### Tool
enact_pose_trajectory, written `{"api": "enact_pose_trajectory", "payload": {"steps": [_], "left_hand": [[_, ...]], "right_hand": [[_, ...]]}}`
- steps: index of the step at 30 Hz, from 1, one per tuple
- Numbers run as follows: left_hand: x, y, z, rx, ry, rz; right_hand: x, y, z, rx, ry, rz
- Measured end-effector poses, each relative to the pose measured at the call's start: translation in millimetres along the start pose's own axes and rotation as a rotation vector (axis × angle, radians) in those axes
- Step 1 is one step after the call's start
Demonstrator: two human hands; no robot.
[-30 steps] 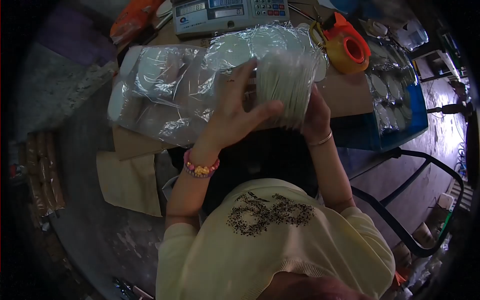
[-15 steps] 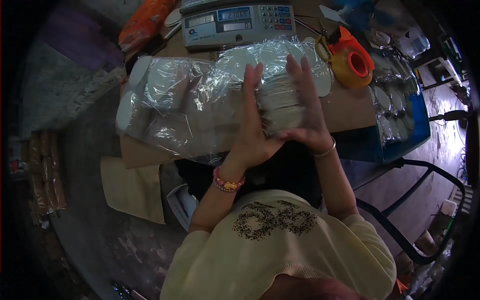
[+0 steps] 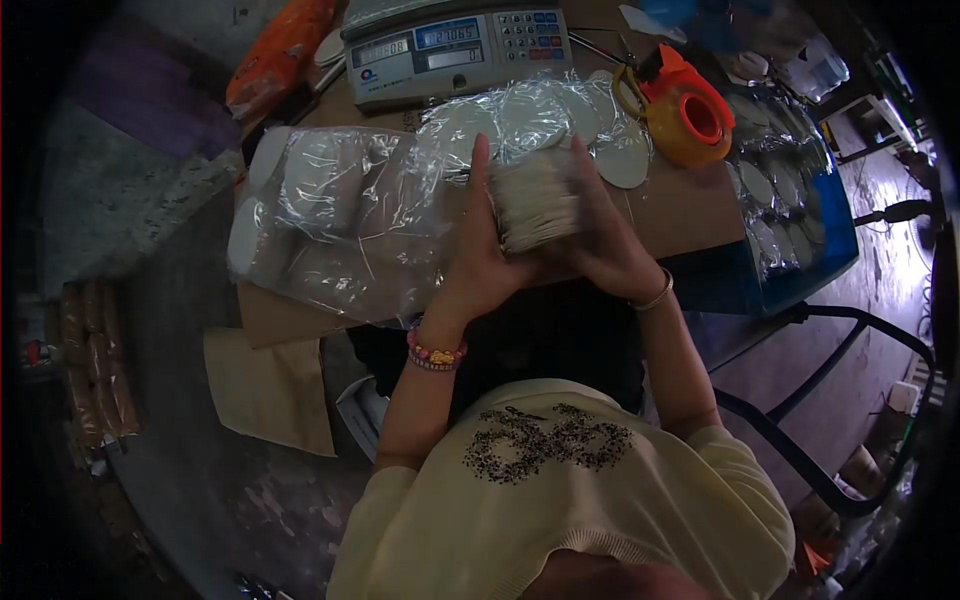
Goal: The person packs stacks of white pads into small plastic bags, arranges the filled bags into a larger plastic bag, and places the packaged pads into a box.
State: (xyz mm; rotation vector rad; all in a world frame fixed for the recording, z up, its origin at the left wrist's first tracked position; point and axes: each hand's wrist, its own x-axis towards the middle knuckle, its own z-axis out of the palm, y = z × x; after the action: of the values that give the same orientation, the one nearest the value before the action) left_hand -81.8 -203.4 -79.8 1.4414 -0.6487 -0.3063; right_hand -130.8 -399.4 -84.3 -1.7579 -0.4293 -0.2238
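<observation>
Between my two palms is an upright stack of thin white discs (image 3: 538, 205), its edges blurred by motion. My left hand (image 3: 478, 255) presses along the stack's left side with its fingers straight up. From the other side my right hand (image 3: 612, 245) holds it, its fingers smeared. Just behind, loose white discs (image 3: 625, 158) and crinkled clear film lie on the cardboard. To the left is a clear plastic bag (image 3: 340, 215) with stacks of white discs in it.
A digital scale (image 3: 455, 55) stands at the back. An orange and yellow tape dispenser (image 3: 690, 110) sits right of the film. A blue crate (image 3: 835, 225) with wrapped discs is at the right, above a dark metal frame (image 3: 800, 395). Brown card (image 3: 270, 390) lies lower left.
Both hands have shifted slightly left with the stack between them. My right fingers have come closer against its side. The whole view has moved a little.
</observation>
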Motion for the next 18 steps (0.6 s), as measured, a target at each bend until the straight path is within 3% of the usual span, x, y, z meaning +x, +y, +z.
{"api": "enact_pose_trajectory", "payload": {"steps": [2,11,14,16,17,18], "left_hand": [[-4.2,3.6,0.9,0.033,0.013,0.036],[-2.2,-6.9,3.4,0.094,0.09,0.11],[-8.8,-2.1,2.7,0.115,0.066,0.104],[-13.5,6.3,0.1,0.129,0.073,0.101],[-18.0,16.3,3.1,0.136,0.052,0.111],[-25.0,25.3,6.5,0.139,0.03,0.11]], "right_hand": [[1.5,-3.7,-6.0,-0.132,-0.05,-0.004],[0.8,-1.0,5.5,0.085,0.065,0.018],[-2.7,-4.0,-5.4,-0.067,-0.051,-0.012],[-6.2,-8.0,-8.8,-0.343,-0.065,-0.129],[-10.6,-12.0,-4.6,-0.329,-0.093,-0.131],[-19.1,-17.7,1.5,0.015,0.047,0.009]]}}
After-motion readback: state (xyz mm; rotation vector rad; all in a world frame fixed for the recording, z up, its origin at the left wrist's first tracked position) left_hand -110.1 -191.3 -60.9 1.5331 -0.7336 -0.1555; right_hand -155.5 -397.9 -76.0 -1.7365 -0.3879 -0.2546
